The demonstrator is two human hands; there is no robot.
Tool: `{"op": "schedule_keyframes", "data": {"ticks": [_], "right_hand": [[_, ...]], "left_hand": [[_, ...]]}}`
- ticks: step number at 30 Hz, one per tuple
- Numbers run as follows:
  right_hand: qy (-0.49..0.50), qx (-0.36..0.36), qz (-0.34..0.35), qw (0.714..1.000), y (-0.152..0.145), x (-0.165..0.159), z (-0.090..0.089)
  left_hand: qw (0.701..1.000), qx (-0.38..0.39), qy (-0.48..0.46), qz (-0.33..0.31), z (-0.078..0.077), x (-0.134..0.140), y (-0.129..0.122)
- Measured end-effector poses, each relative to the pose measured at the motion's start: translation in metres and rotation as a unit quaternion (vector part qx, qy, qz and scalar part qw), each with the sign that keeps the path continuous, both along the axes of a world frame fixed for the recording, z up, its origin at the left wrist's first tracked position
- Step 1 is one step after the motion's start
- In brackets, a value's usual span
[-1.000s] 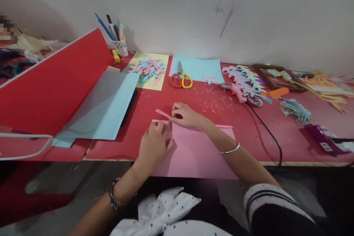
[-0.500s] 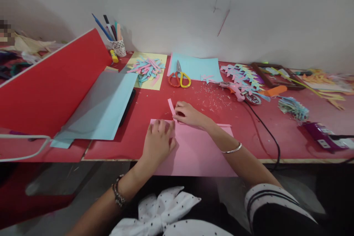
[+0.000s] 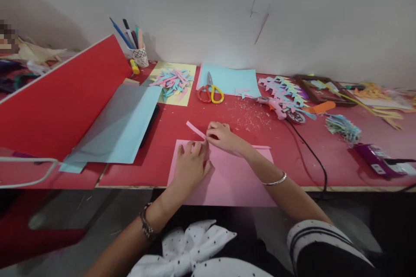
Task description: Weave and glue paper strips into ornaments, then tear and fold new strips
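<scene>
A pink paper sheet (image 3: pixel 234 181) lies at the table's front edge and juts a little over it. My left hand (image 3: pixel 190 163) rests flat on its upper left part, fingers spread, with the fingertips near the top edge. At that same edge my right hand (image 3: pixel 223 137) pinches a narrow pink paper strip (image 3: pixel 195 130). The strip's free end slants up and to the left beyond the sheet, and the rest is hidden by my fingers. Another thin pink strip (image 3: pixel 262 147) shows along the sheet's top right edge, partly behind my right wrist.
Scissors (image 3: pixel 210 91) rest partly on blue paper, left of a pink glue gun (image 3: pixel 274 107) with a black cord. A pile of cut strips (image 3: pixel 173 81) sits on yellow paper. A red board (image 3: pixel 65 95) leans at left; a purple power socket (image 3: pixel 378 161) lies at right.
The pink strip's free end has swung down to the left, from nearly upright to a slant. My left hand has shifted slightly to the right across the sheet.
</scene>
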State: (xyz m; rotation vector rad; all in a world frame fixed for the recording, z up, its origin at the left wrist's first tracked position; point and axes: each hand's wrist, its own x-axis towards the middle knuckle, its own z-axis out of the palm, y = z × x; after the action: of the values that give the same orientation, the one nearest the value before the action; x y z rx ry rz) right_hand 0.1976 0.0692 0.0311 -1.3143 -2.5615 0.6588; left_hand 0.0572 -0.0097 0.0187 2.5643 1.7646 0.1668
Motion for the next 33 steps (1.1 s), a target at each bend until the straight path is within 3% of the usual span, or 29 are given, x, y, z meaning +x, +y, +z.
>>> {"op": "schedule_keyframes", "data": {"ticks": [7,12,17,23,33], "right_hand": [[-0.027,0.012,-0.032,0.999,0.003,0.005,0.000],[0.003,0.017,-0.024,1.000,-0.004,0.010,0.000],[-0.012,0.002,-0.015,1.000,-0.007,0.013,0.000],[-0.039,0.033,-0.032,0.998,0.001,0.017,-0.003],[0.007,0.028,-0.039,0.999,-0.009,0.027,0.000]], "left_hand": [[1.000,0.003,0.002,0.000,-0.001,0.003,0.001],[1.000,0.001,0.007,0.000,-0.001,0.004,-0.001],[1.000,0.003,0.007,0.000,-0.002,0.004,-0.001],[1.000,-0.001,0.010,-0.005,-0.002,0.003,-0.001],[1.000,0.003,0.002,0.000,0.000,0.003,-0.001]]}}
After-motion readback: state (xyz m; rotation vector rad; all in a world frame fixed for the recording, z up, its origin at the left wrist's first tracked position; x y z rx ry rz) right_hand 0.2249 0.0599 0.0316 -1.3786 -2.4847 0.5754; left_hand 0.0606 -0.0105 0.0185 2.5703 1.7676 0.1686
